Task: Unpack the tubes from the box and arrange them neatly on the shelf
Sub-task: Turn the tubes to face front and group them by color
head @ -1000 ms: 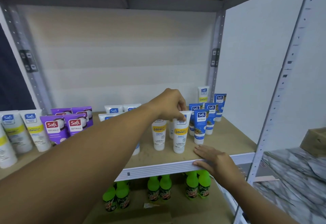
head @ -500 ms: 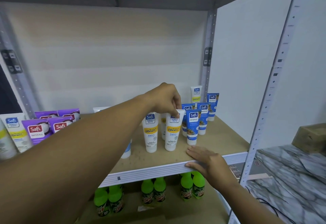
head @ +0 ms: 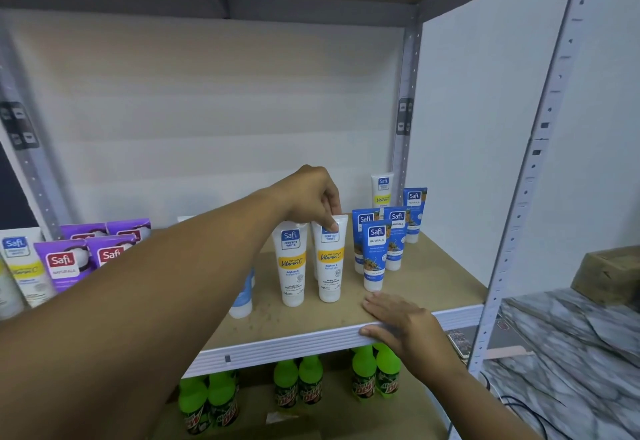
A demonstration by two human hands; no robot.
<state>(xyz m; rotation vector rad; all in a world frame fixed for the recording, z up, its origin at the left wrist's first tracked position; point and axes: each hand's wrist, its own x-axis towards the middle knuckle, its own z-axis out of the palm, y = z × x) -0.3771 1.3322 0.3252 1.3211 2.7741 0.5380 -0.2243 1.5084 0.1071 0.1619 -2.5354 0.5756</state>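
White tube [head: 329, 259] stands pinched at its top in the left hand's [head: 311, 193] grip, right hand [head: 401, 321] flat on the shelf [head: 311, 339].

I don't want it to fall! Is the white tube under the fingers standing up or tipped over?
Standing up. The white tube rests cap-down on the shelf, its label reading straight, while the left hand pinches its top edge.

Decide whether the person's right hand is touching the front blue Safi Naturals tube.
Apart. The head view shows bare shelf board between the right hand, lying flat on the shelf edge, and the front blue Safi Naturals tube.
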